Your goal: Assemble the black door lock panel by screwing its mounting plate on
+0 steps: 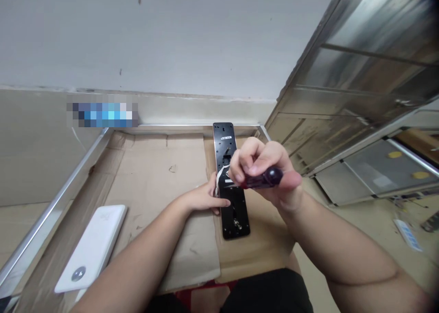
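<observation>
My right hand (265, 169) is closed round a screwdriver (262, 179) with a dark, reddish-purple handle, its butt end turned toward me. The shaft points left over the panel; its tip is hard to make out behind my fingers. Below it, a long black panel (236, 214) with rounded corners, screw holes and metal posts lies lengthwise on cardboard. My left hand (212, 196) grips the panel's left edge, thumb on top and fingers along the side. A white cable (221, 175) bends out of the panel's middle beside that hand.
Cardboard sheets (164, 166) cover the metal-framed table. A long white casing (94, 246) with a round silvery spot lies at the left. Behind the table rises a wall (171, 38); to the right stand metal-faced cabinets (370, 70). A power strip (408, 235) is on the floor.
</observation>
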The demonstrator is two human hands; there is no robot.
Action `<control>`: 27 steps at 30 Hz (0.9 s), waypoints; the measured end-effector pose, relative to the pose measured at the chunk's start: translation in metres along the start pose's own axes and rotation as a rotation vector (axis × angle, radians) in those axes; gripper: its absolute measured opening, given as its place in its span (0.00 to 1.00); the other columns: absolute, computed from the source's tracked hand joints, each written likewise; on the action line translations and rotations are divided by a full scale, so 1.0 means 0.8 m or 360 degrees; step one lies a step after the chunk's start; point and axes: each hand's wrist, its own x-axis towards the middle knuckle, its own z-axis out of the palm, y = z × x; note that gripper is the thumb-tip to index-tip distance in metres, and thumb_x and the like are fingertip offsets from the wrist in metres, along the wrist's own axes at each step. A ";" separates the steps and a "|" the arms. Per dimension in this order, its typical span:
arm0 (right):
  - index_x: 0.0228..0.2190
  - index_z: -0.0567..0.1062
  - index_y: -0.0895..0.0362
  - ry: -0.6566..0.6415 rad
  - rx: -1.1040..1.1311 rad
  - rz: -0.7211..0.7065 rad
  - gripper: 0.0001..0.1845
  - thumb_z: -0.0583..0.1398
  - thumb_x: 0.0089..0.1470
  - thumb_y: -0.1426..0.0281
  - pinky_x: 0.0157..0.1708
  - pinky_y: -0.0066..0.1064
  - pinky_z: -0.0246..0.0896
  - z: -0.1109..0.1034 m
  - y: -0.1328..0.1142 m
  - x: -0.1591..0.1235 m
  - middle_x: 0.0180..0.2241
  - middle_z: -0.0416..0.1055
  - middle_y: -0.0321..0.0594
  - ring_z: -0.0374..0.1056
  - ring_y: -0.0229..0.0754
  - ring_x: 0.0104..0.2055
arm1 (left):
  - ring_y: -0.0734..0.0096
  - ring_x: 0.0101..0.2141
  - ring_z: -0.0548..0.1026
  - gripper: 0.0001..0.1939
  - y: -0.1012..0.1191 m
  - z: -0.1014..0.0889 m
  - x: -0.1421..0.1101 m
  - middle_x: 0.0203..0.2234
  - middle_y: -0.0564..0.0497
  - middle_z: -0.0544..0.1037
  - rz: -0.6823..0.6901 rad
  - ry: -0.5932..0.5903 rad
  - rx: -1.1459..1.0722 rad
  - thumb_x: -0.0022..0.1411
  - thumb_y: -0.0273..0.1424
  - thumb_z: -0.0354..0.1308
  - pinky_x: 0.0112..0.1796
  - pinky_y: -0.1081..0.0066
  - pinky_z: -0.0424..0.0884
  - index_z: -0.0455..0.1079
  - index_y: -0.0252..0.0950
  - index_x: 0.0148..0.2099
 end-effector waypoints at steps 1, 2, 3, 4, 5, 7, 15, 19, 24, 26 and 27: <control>0.35 0.77 0.54 -0.0075 -0.0029 0.0084 0.20 0.58 0.61 0.50 0.32 0.37 0.68 -0.005 -0.003 0.002 0.33 0.65 0.38 0.68 0.40 0.32 | 0.69 0.29 0.79 0.47 0.000 0.000 0.000 0.50 0.41 0.69 -0.0024 -0.0002 0.0022 0.54 0.38 0.72 0.26 0.65 0.80 0.46 0.43 0.67; 0.34 0.79 0.55 -0.0163 -0.0022 0.0168 0.25 0.54 0.64 0.49 0.34 0.38 0.67 -0.010 -0.006 0.003 0.29 0.65 0.38 0.68 0.41 0.32 | 0.68 0.29 0.79 0.48 0.001 0.000 0.000 0.51 0.40 0.69 -0.0024 -0.0004 0.0026 0.54 0.38 0.72 0.26 0.65 0.80 0.45 0.43 0.67; 0.33 0.79 0.56 -0.0235 0.0023 0.0235 0.29 0.49 0.66 0.49 0.33 0.38 0.66 -0.014 -0.008 0.003 0.24 0.64 0.37 0.66 0.40 0.29 | 0.68 0.30 0.79 0.48 0.001 0.000 0.000 0.52 0.39 0.68 -0.0014 -0.0007 0.0018 0.54 0.38 0.72 0.25 0.65 0.80 0.45 0.43 0.67; 0.32 0.79 0.56 -0.0279 0.0094 0.0283 0.33 0.44 0.68 0.49 0.30 0.36 0.64 -0.015 -0.009 0.003 0.19 0.61 0.35 0.63 0.39 0.24 | 0.67 0.31 0.79 0.49 0.001 0.000 0.000 0.52 0.39 0.69 0.0000 -0.0012 -0.0001 0.54 0.37 0.72 0.25 0.66 0.79 0.44 0.43 0.67; 0.31 0.77 0.55 -0.0269 0.0172 0.0303 0.35 0.41 0.68 0.48 0.27 0.33 0.61 -0.015 -0.008 0.003 0.16 0.57 0.31 0.58 0.37 0.20 | 0.67 0.31 0.79 0.50 0.002 0.000 -0.001 0.51 0.39 0.69 0.0017 -0.0014 -0.0023 0.54 0.37 0.72 0.25 0.66 0.79 0.42 0.44 0.67; 0.35 0.74 0.52 -0.0108 0.0258 0.0243 0.30 0.45 0.65 0.44 0.22 0.29 0.55 -0.010 -0.005 0.003 0.14 0.52 0.26 0.50 0.34 0.16 | 0.67 0.31 0.79 0.52 0.003 0.001 -0.002 0.50 0.41 0.70 0.0038 -0.0010 -0.0057 0.54 0.37 0.72 0.24 0.67 0.79 0.40 0.46 0.68; 0.34 0.75 0.55 -0.0095 -0.0120 0.0239 0.22 0.55 0.64 0.50 0.35 0.37 0.66 -0.005 -0.016 0.007 0.34 0.65 0.40 0.66 0.41 0.35 | 0.67 0.30 0.80 0.50 0.006 0.001 -0.003 0.52 0.39 0.68 -0.0017 0.0012 -0.0004 0.54 0.37 0.73 0.25 0.66 0.81 0.41 0.44 0.67; 0.34 0.73 0.57 -0.0319 0.0181 0.0444 0.34 0.41 0.66 0.45 0.28 0.34 0.62 -0.004 -0.021 0.003 0.18 0.58 0.30 0.56 0.35 0.20 | 0.65 0.29 0.81 0.51 0.008 0.002 -0.004 0.49 0.40 0.70 -0.0070 -0.0024 -0.0043 0.54 0.37 0.72 0.25 0.65 0.81 0.40 0.45 0.67; 0.41 0.69 0.51 -0.0032 0.0107 0.0006 0.20 0.61 0.59 0.49 0.24 0.26 0.57 0.006 0.002 0.005 0.29 0.65 0.32 0.57 0.31 0.22 | 0.64 0.30 0.82 0.49 0.015 0.005 -0.007 0.49 0.42 0.70 -0.0109 0.0004 -0.0097 0.54 0.36 0.72 0.26 0.66 0.82 0.42 0.46 0.65; 0.35 0.72 0.53 -0.0006 0.0010 0.0003 0.17 0.63 0.59 0.53 0.29 0.30 0.62 -0.001 0.003 0.010 0.37 0.64 0.38 0.63 0.35 0.31 | 0.62 0.32 0.82 0.48 0.015 0.005 -0.007 0.50 0.43 0.70 -0.0095 0.0015 -0.0084 0.54 0.36 0.72 0.26 0.66 0.82 0.43 0.46 0.65; 0.32 0.74 0.55 -0.0058 -0.0027 0.0070 0.19 0.63 0.57 0.52 0.33 0.33 0.64 -0.008 0.000 0.012 0.37 0.62 0.39 0.64 0.38 0.35 | 0.61 0.33 0.82 0.48 0.013 0.005 -0.007 0.50 0.42 0.69 -0.0088 0.0015 -0.0081 0.54 0.36 0.73 0.26 0.66 0.82 0.43 0.46 0.65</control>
